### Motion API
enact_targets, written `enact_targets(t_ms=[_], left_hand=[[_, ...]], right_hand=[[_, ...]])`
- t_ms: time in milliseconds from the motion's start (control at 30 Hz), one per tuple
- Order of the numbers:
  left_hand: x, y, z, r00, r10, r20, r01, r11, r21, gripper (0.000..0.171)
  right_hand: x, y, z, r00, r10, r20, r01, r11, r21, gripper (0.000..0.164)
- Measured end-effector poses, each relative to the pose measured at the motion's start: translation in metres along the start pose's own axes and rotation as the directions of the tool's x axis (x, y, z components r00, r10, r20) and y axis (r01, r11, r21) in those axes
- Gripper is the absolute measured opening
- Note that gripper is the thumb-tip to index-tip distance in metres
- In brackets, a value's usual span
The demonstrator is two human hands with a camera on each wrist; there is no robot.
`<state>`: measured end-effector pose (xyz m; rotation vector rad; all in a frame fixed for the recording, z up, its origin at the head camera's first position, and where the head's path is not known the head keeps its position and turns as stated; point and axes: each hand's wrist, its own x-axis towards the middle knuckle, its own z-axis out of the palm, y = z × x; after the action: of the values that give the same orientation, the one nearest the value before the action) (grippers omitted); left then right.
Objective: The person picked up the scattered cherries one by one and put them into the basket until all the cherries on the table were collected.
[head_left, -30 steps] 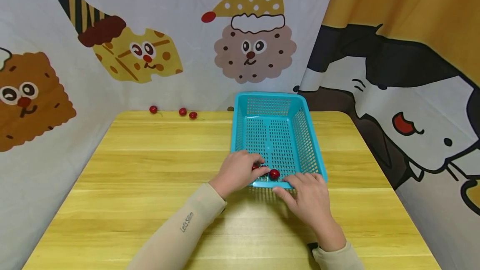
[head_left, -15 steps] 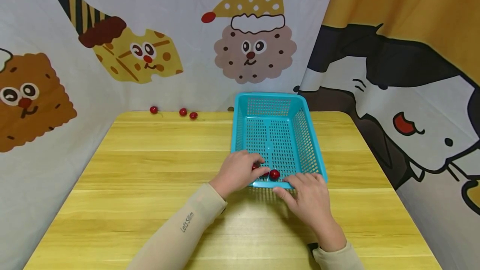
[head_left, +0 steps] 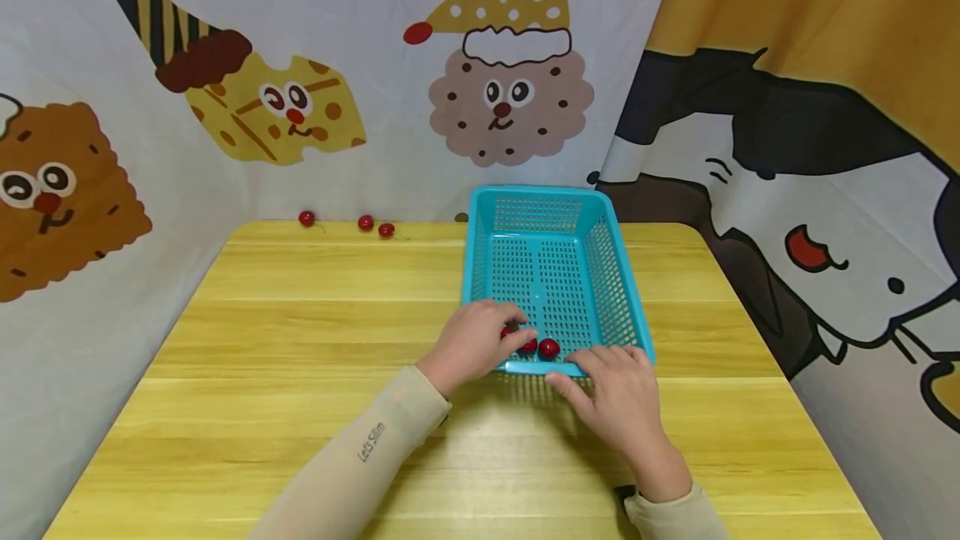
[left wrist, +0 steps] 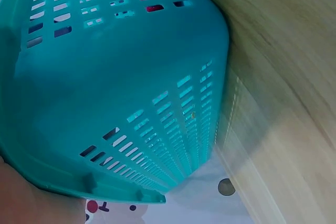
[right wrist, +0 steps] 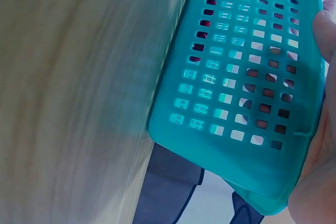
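A blue plastic basket (head_left: 624, 273) with slotted walls stands on the wooden table. My left hand (head_left: 474, 344) reaches over its near left rim, fingers and thumb curled around a red cherry (head_left: 507, 332) low inside. Two more cherries lie beside the thumb, a middle cherry (head_left: 529, 347) and a right-hand cherry (head_left: 549, 348). My right hand (head_left: 617, 390) grips the near right rim, fingers inside and thumb outside. The left wrist view shows the basket's outer wall (left wrist: 105, 72) and part of the left hand (left wrist: 37, 198); the left fingertips are hidden there.
At the table's (head_left: 300, 357) back left edge lie three cherries: one cherry (head_left: 307, 218) apart, and a cherry (head_left: 365, 223) close to another cherry (head_left: 386, 230). A printed cloth (head_left: 405, 123) hangs right behind the table, with a patterned curtain (head_left: 810, 148) on the right.
The left thumb and fingers have shifted slightly left with the cherry between them, and the middle cherry shows more fully. The right hand and basket stay put.
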<state>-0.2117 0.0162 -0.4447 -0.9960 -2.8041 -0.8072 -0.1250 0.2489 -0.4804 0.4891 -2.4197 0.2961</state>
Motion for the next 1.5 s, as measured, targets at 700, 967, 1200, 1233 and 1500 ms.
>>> enact_targets(t_ms=[700, 967, 1200, 1233, 1500], left_hand=[[-0.006, -0.013, -0.005, 0.977, 0.092, -0.194, -0.099, 0.995, -0.026, 0.03], [-0.009, -0.029, -0.007, 0.955, 0.111, -0.274, -0.122, 0.992, -0.024, 0.024], [-0.015, -0.039, -0.011, 0.961, 0.112, -0.251, -0.122, 0.992, -0.026, 0.024], [-0.017, -0.041, -0.012, 0.962, 0.111, -0.249, -0.121, 0.992, -0.025, 0.023], [-0.042, -0.057, -0.022, 0.977, 0.118, -0.179, -0.122, 0.993, -0.01, 0.028]], right_hand=[[0.004, 0.0, 0.001, 1.0, 0.004, -0.003, -0.004, 1.0, 0.014, 0.07], [0.004, 0.002, 0.002, 1.0, -0.003, -0.02, 0.004, 1.0, 0.016, 0.071], [0.005, 0.002, 0.002, 1.0, -0.001, -0.019, 0.002, 1.0, 0.01, 0.074], [0.005, 0.002, 0.002, 1.0, 0.0, -0.019, 0.0, 1.0, 0.006, 0.076], [0.005, 0.002, 0.002, 1.0, 0.005, 0.007, -0.005, 1.0, 0.005, 0.066]])
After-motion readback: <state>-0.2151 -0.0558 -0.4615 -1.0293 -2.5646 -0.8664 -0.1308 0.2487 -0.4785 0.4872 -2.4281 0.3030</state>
